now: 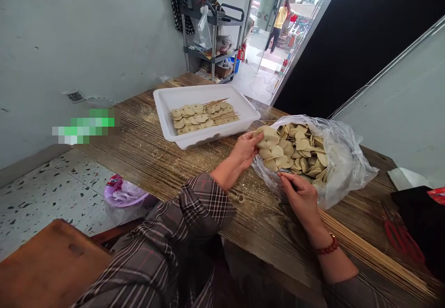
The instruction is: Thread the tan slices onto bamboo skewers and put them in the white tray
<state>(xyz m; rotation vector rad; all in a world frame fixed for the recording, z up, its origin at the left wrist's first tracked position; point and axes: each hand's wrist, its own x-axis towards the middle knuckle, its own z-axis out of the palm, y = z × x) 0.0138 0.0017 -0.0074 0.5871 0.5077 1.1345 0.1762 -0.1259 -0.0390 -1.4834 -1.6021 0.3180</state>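
At the near left edge of a clear plastic bag (342, 164), my left hand (246, 149) pinches a row of flat, round beige slices (271, 148). Just below those slices, my right hand (299, 191) has its thumb and fingers closed on a thin stick, whose tip meets the lowest slice. Many loose beige slices (306, 148) fill the open bag. Behind and left of my hands, a white tray (210, 137) holds skewered slices (189, 118) with thin sticks poking out to the right.
A bundle of long thin sticks (375, 250) lies right of my right forearm, near red-handled scissors (403, 238). A purple bin (125, 194) stands on the floor at left. Beyond the wooden table (139, 145) are a grey cart (213, 20) and a person (280, 20) outside the doorway.
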